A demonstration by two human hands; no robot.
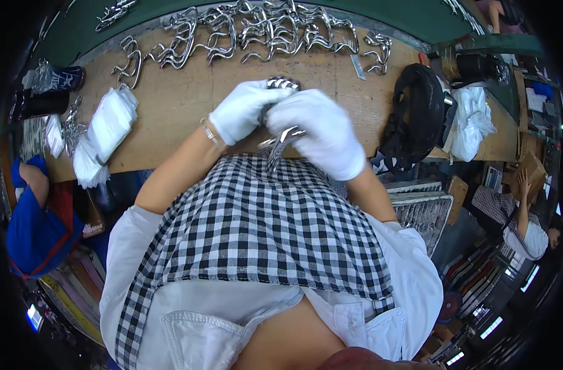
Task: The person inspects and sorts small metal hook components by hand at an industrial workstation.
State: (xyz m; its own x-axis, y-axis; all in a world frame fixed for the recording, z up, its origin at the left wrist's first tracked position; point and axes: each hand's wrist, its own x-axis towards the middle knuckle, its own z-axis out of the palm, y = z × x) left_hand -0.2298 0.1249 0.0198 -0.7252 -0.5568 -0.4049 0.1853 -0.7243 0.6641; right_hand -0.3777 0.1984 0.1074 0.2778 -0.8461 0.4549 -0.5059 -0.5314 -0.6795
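Note:
My left hand (pixel 244 111), in a white glove, grips a shiny curved chrome metal piece (pixel 286 137) near its upper end. Its fingers are closed round the metal. My right hand (pixel 321 129), gloved too and blurred by motion, is closed over the middle of the same piece. The lower end of the piece sticks out below the gloves, close to the checked apron (pixel 263 216). A ridged, reflective top part shows between the fingertips. The gloves hide much of its shape.
Several similar bent chrome pieces (pixel 217 37) lie along the far side of the brown worktable (pixel 189 98). White plastic sleeves (pixel 112 117) lie at left. A black bag (pixel 417 114) and a white plastic bag (pixel 471 123) are at right. Co-workers stand at both sides, one handling a cardboard box (pixel 531 176).

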